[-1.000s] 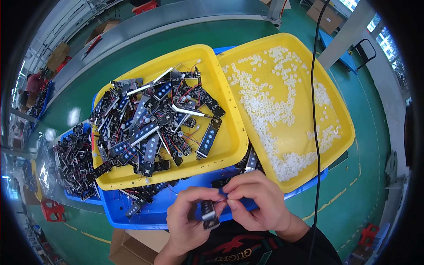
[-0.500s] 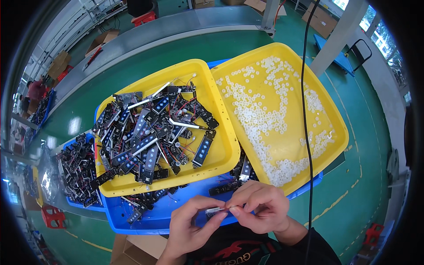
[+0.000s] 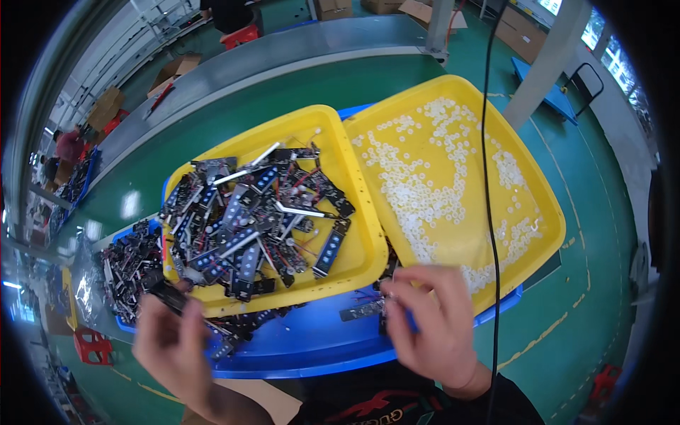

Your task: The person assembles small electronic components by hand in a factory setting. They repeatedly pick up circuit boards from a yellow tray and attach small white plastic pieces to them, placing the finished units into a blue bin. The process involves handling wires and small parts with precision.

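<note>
My left hand (image 3: 170, 347), blurred, is at the near left corner of the left yellow tray (image 3: 283, 301). Its fingers close around a dark circuit board (image 3: 167, 295) at the rim. My right hand (image 3: 432, 322) is over the near edge of the right yellow tray (image 3: 489, 202), fingers curled with thumb and fingertips apart; I see nothing between them. Beside it, a black board (image 3: 361, 312) lies in the blue tray (image 3: 304, 354) below. The left tray holds a heap of black circuit boards (image 3: 248, 219) with thin wires and white strips. Small white rings (image 3: 432, 202) are scattered in the right tray.
Another blue bin of boards (image 3: 131, 265) stands at the left. A black cable (image 3: 489, 177) hangs down across the right tray. Beyond lies a long grey bench (image 3: 283, 57). Red stools (image 3: 92, 347), cardboard boxes (image 3: 520, 35) and a blue trolley (image 3: 545, 92) stand around; people work farther off.
My hands were together in front of me, pinching a small piece with a white strip. They have parted: the left moved left to the tray corner, the right slightly up.
</note>
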